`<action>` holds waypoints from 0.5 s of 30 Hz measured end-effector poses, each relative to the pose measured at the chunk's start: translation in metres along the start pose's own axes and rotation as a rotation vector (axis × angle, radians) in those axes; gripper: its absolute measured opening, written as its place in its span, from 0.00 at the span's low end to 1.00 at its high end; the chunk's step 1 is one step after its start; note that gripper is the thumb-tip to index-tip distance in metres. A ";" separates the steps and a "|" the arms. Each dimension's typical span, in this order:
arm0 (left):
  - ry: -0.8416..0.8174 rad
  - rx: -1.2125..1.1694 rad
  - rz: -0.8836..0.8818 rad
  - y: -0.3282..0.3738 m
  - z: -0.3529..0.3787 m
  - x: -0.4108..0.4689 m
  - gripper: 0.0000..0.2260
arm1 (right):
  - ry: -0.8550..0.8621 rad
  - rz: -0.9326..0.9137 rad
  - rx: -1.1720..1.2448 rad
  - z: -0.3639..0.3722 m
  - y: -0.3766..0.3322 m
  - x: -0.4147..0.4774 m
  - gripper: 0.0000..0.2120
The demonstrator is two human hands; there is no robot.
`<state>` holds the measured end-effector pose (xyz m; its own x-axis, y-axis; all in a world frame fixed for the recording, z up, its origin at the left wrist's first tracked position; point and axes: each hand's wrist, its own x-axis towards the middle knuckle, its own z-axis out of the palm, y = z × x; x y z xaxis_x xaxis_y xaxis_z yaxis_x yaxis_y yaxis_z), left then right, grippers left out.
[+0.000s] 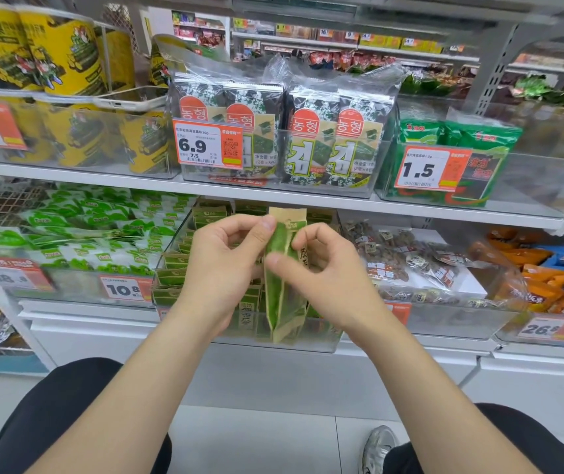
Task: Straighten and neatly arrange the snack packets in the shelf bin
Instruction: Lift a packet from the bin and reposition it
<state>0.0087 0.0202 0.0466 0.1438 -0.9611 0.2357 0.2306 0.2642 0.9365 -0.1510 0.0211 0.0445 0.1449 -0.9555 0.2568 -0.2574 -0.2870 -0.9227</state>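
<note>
Packet [282, 289] first: both my hands hold it upright, just in front of the clear bin [321, 341]. My left hand [226, 268] curls round its left edge with the thumb near the top, and my right hand [321, 278] pinches the right edge. I'd flatten the creased face, then lower it edge-first beside the packets [174, 268] standing in the bin, labels outward. The bin rests on a white shelf [393, 347]. Seaweed packs [311, 145] stand above the bin, and pale floor [256, 439] lies below it.

blurry lower-left price tag [14, 276], perhaps 18.8
</note>
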 end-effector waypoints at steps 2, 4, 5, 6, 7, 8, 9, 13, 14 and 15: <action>0.094 -0.015 0.029 0.000 0.000 0.001 0.06 | -0.009 0.022 -0.135 -0.003 0.004 0.001 0.23; 0.150 -0.061 0.033 -0.002 0.000 0.003 0.08 | -0.044 0.060 -0.149 -0.005 0.008 0.003 0.24; 0.165 -0.085 0.032 -0.003 0.000 0.004 0.09 | -0.054 0.063 -0.157 -0.006 0.009 0.004 0.24; 0.167 -0.107 0.029 -0.004 -0.001 0.004 0.09 | -0.045 0.047 -0.167 -0.006 0.009 0.005 0.23; 0.150 -0.123 0.020 -0.005 -0.001 0.005 0.09 | -0.016 0.025 -0.160 -0.006 0.009 0.006 0.21; 0.111 -0.125 0.006 -0.005 -0.002 0.005 0.08 | 0.032 0.002 -0.127 -0.006 0.008 0.006 0.19; 0.049 -0.104 -0.016 -0.004 -0.002 0.004 0.07 | 0.084 -0.014 -0.067 -0.005 0.007 0.006 0.17; -0.204 -0.040 -0.155 -0.001 0.000 -0.002 0.07 | 0.173 -0.093 0.023 -0.006 0.000 0.004 0.15; -0.234 -0.058 -0.182 0.000 0.000 -0.002 0.09 | 0.177 -0.086 0.013 -0.006 -0.001 0.004 0.15; -0.256 -0.064 -0.199 0.001 -0.001 -0.003 0.13 | 0.180 -0.075 0.015 -0.007 -0.002 0.003 0.16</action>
<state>0.0089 0.0230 0.0464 -0.1545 -0.9813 0.1147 0.2916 0.0657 0.9543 -0.1568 0.0181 0.0489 -0.0103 -0.9287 0.3707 -0.2380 -0.3577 -0.9030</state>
